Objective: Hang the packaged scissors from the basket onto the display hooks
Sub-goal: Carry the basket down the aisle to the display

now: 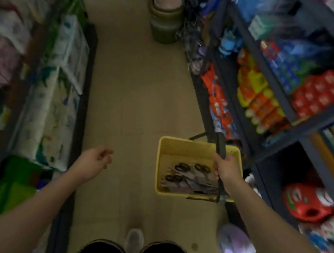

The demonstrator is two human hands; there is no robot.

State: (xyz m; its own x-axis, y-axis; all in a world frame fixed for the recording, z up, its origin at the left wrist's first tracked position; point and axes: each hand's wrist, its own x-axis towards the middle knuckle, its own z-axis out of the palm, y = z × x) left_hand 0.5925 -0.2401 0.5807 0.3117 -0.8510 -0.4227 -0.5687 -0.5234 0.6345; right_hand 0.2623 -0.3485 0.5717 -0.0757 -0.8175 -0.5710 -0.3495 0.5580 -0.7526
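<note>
A yellow plastic basket (182, 148) hangs above the aisle floor, right of centre. My right hand (226, 171) grips its black handle (221, 145) from above. Several packaged scissors (188, 177) with black handles lie flat on the basket's bottom. My left hand (95, 161) hangs free over the floor to the left of the basket, fingers loosely curled, holding nothing. No display hooks are plainly visible; the picture is blurred.
A narrow tan-floored aisle (136, 90) runs ahead. Dark shelves (277, 94) with colourful packages line the right side, paper-goods packs (61, 91) the left. Stacked round tubs (166, 20) stand at the far end. My shoe (133, 242) shows below.
</note>
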